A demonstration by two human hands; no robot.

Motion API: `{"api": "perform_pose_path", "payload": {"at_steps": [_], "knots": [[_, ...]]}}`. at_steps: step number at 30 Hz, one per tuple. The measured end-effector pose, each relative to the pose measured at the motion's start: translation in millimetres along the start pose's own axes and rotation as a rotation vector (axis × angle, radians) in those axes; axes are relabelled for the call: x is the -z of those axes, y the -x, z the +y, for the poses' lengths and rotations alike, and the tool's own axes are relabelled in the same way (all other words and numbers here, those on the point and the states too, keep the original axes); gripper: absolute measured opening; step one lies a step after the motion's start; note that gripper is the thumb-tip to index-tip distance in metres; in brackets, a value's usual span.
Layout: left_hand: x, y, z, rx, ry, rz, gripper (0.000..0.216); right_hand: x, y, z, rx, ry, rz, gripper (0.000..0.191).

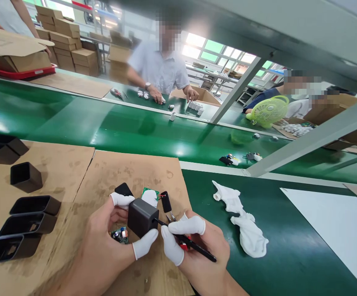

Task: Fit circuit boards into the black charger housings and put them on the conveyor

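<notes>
A black plastic housing [142,217], box-shaped, is gripped between the thumb and fingers of my left hand [107,234]. My right hand [201,242] pinches a slim black pen-shaped tool [193,243], whose tip meets the housing's right face at a small opening. White finger cots cover fingertips on both hands. Below the housing, partly hidden by my left hand, lies a circuit board [120,235]. Behind it are a green board with a white part [150,197], a small black piece [165,202] on red wires and a black flat piece [124,189]. A red-handled tool [184,246] shows partly under my right hand.
Several open black housings [27,230] stand on the cardboard [82,197] to the left. White crumpled gloves [243,220] lie on the green table at right. Beyond runs a green conveyor belt [119,131] with small parts; a co-worker [163,65] handles white pieces across it. A metal post [314,127] slants at right.
</notes>
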State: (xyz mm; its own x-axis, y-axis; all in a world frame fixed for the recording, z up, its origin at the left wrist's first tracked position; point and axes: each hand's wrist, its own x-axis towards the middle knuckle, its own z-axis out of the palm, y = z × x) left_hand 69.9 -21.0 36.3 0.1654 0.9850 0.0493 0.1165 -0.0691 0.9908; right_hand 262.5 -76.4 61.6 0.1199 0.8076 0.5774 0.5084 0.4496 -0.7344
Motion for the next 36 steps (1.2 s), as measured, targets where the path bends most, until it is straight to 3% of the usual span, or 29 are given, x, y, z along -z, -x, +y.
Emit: {"api": "perform_pose_path", "payload": {"at_steps": [4, 8, 12, 16, 27, 36], "knots": [[0.1, 2.6, -2.5, -0.022, -0.070, -0.021, 0.044, 1.1, 0.1, 6.0, -0.060, 0.082, -0.139, 0.020], [-1.5, 5.5, -6.7, -0.153, -0.176, 0.052, 0.039, 3.4, -3.3, 10.9, 0.014, 0.185, -0.340, 0.028], [-2.3, 3.0, -4.6, -0.251, -0.266, 0.105, 0.035, 4.3, -4.4, 15.1, 0.023, 0.217, -0.387, 0.013], [-1.4, 0.5, -3.1, -0.304, -0.301, 0.118, 0.034, 3.4, -2.1, 17.1, 0.004, 0.168, -0.455, 0.011], [2.8, 1.6, -4.5, -0.225, -0.263, 0.099, 0.039, -1.1, 1.0, 18.1, -0.016, 0.122, -0.499, 0.019], [5.9, 3.3, -5.0, -0.111, -0.211, 0.047, 0.045, -7.3, 9.0, 25.3, -0.016, 0.091, -0.434, 0.011]]}}
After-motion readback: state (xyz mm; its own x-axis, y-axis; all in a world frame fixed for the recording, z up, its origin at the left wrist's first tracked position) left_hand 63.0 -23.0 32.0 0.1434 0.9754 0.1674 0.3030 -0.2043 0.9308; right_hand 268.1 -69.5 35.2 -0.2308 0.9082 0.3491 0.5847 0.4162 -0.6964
